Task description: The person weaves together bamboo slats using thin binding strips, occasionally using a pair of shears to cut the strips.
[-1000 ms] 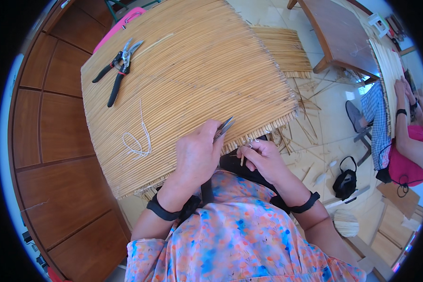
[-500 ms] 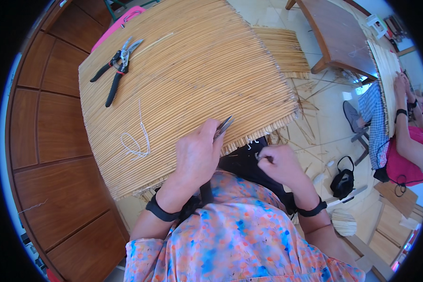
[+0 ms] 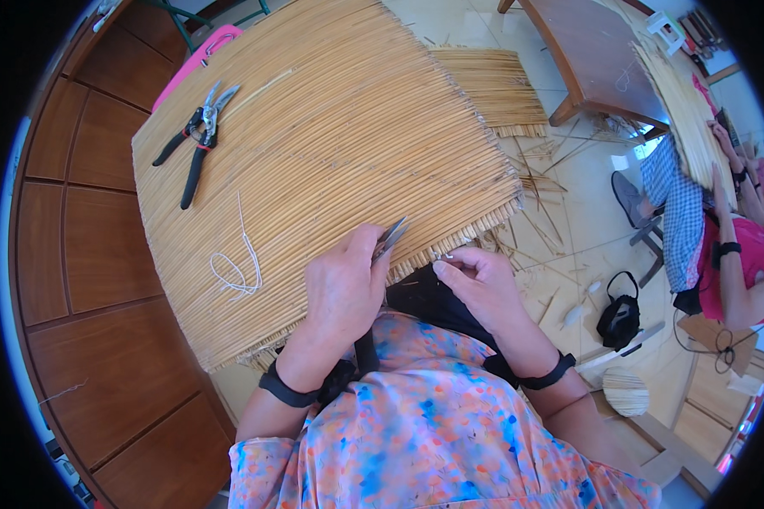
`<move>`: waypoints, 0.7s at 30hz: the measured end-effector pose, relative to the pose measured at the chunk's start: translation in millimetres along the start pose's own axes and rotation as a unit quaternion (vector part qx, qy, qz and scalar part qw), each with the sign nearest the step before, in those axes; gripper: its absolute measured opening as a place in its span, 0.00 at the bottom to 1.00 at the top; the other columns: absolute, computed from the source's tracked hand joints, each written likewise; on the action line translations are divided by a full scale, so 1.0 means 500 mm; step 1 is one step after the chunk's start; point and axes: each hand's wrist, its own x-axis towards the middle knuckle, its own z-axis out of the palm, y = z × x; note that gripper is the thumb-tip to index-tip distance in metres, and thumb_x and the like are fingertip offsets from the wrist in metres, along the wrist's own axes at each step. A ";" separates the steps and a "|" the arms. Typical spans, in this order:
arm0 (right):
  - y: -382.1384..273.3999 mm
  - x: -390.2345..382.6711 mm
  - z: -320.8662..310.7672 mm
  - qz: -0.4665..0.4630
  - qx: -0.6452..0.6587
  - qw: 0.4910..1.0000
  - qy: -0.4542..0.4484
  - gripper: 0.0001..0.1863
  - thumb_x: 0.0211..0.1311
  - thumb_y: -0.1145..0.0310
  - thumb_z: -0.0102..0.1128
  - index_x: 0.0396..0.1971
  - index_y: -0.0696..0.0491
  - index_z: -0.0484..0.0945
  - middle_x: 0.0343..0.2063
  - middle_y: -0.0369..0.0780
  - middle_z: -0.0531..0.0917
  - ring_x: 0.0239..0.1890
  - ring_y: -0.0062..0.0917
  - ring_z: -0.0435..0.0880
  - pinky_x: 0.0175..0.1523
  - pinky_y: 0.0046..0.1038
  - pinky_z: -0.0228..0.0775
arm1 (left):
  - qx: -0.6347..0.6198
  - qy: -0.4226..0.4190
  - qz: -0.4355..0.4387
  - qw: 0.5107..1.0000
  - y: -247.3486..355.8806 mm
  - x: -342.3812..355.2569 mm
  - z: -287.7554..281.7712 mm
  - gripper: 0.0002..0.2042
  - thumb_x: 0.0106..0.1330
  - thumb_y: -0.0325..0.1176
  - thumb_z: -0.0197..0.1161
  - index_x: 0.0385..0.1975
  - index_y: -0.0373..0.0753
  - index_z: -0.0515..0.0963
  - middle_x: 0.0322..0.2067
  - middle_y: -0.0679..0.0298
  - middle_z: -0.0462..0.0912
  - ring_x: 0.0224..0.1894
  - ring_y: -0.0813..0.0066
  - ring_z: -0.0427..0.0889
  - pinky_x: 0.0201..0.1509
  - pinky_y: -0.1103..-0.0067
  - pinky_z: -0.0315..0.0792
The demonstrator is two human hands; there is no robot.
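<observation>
A large mat of straight tan stalks (image 3: 314,161), bound side by side, lies in front of me. My left hand (image 3: 341,280) rests over its near edge, closed around small pointed metal snips (image 3: 390,238) whose blades stick out past the fingers; the handles are hidden in the palm. Beside it, at the mat's near right edge, my right hand (image 3: 482,287) pinches a short white thread end (image 3: 447,255) between thumb and forefinger. A loose loop of white thread (image 3: 248,270) lies on the mat left of my left hand. Farther off rest black-handled pruning shears (image 3: 199,140), blades apart.
Brown wooden cabinets (image 3: 102,288) stand close on the left. Right of the mat are a smaller stalk mat (image 3: 492,89), scattered stalks (image 3: 539,199) on the tiled floor, a wooden table (image 3: 607,55) and a black bag (image 3: 620,322). Another person (image 3: 734,254) handles a pale mat at far right.
My right hand has moved up and left to the mat's edge, where its fingers now pinch the thread end. My left hand keeps the snips near the same place. The view has shifted slightly.
</observation>
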 end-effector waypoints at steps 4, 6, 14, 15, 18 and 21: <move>0.030 0.014 0.008 -0.001 0.003 1.000 -0.029 0.09 0.60 0.70 0.66 0.33 0.62 0.83 0.26 0.36 0.85 0.28 0.14 0.80 0.34 0.19 0.72 | 0.001 0.011 0.006 1.000 -0.005 -0.002 0.005 0.06 0.64 0.26 0.62 0.38 0.35 0.76 0.28 0.49 0.81 0.29 0.48 0.81 0.31 0.64 0.72; 0.020 0.015 -0.002 -0.032 -0.054 0.998 -0.021 0.08 0.59 0.70 0.66 0.32 0.61 0.84 0.25 0.36 0.85 0.27 0.14 0.80 0.33 0.19 0.72 | -0.010 0.019 0.004 1.000 -0.008 -0.002 0.007 0.06 0.64 0.27 0.62 0.38 0.35 0.76 0.28 0.49 0.81 0.29 0.48 0.81 0.31 0.64 0.73; 0.000 0.008 -0.060 -0.060 -0.306 0.945 -0.096 0.04 0.56 0.72 0.66 0.28 0.57 0.84 0.19 0.36 0.84 0.21 0.15 0.80 0.29 0.21 0.72 | 0.000 0.015 -0.016 1.000 -0.006 -0.002 0.007 0.06 0.64 0.27 0.62 0.37 0.35 0.76 0.28 0.49 0.81 0.29 0.49 0.81 0.31 0.65 0.73; -0.004 0.004 -0.057 -0.033 -0.258 0.963 -0.073 0.05 0.57 0.71 0.66 0.29 0.58 0.84 0.19 0.36 0.84 0.22 0.16 0.80 0.29 0.21 0.72 | 0.000 0.019 -0.009 1.000 -0.007 -0.003 0.009 0.06 0.64 0.28 0.62 0.37 0.35 0.76 0.28 0.49 0.81 0.29 0.49 0.81 0.31 0.65 0.73; -0.009 0.002 -0.031 0.009 -0.105 0.994 -0.035 0.07 0.58 0.70 0.66 0.30 0.59 0.84 0.21 0.34 0.84 0.23 0.15 0.79 0.30 0.21 0.72 | -0.002 0.017 -0.010 1.000 -0.004 -0.003 0.005 0.06 0.64 0.27 0.62 0.38 0.35 0.76 0.28 0.49 0.81 0.30 0.48 0.81 0.31 0.65 0.73; -0.002 0.005 0.004 0.029 0.027 0.999 -0.019 0.10 0.59 0.68 0.67 0.33 0.61 0.84 0.24 0.33 0.84 0.25 0.14 0.78 0.31 0.19 0.70 | 0.007 0.015 0.000 1.000 -0.004 -0.002 0.007 0.07 0.63 0.29 0.64 0.38 0.35 0.77 0.27 0.51 0.82 0.29 0.50 0.82 0.31 0.66 0.74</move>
